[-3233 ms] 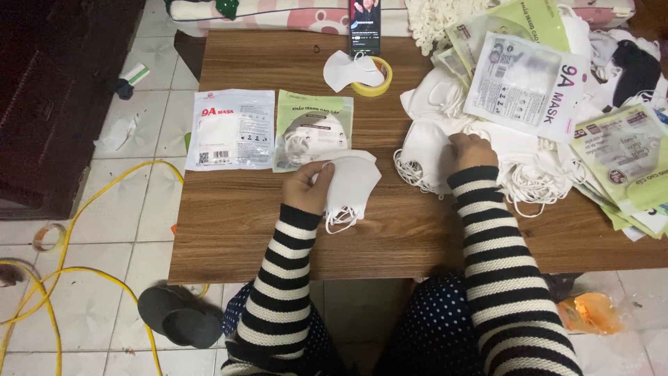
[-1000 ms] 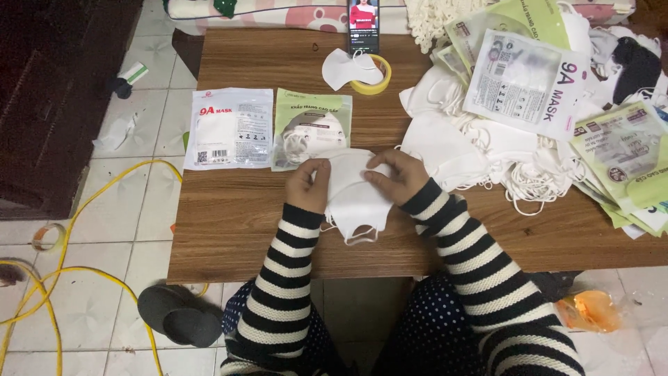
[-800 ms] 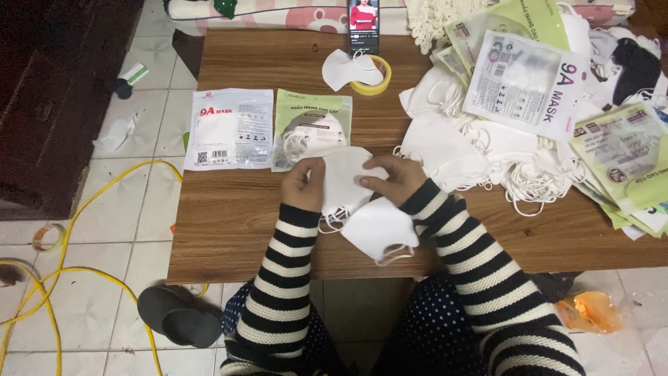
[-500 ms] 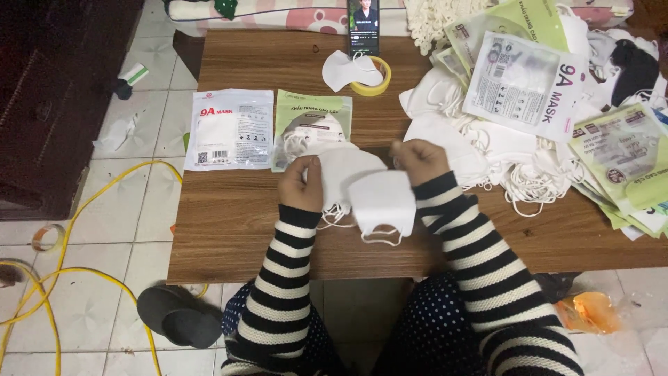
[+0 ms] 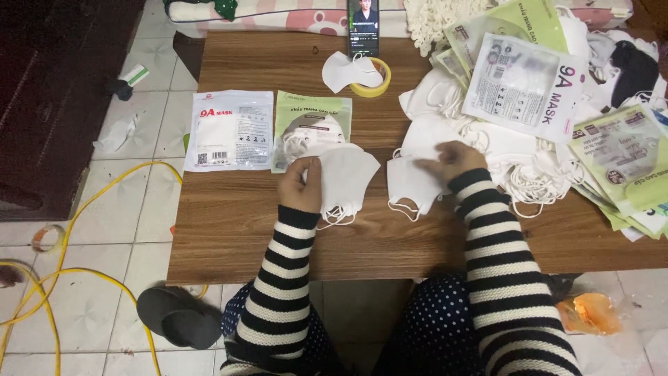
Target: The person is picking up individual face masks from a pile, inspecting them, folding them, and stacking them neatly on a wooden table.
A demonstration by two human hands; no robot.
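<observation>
Nearest, a dark slipper [image 5: 179,317] lies on the tiled floor beside a yellow cable [image 5: 83,209]; on the wooden table [image 5: 229,237], the left hand [image 5: 300,184] pinches a small stack of folded white masks [image 5: 344,177] by its left edge, ear loops hanging toward the table edge; just beside it the right hand [image 5: 452,159] rests with fingers curled on another white mask [image 5: 410,182] lying flat; farther back lie two sealed mask packets [image 5: 268,129], a heap of loose masks [image 5: 480,132] at right, then a tape roll [image 5: 372,76] and an upright phone [image 5: 363,28].
</observation>
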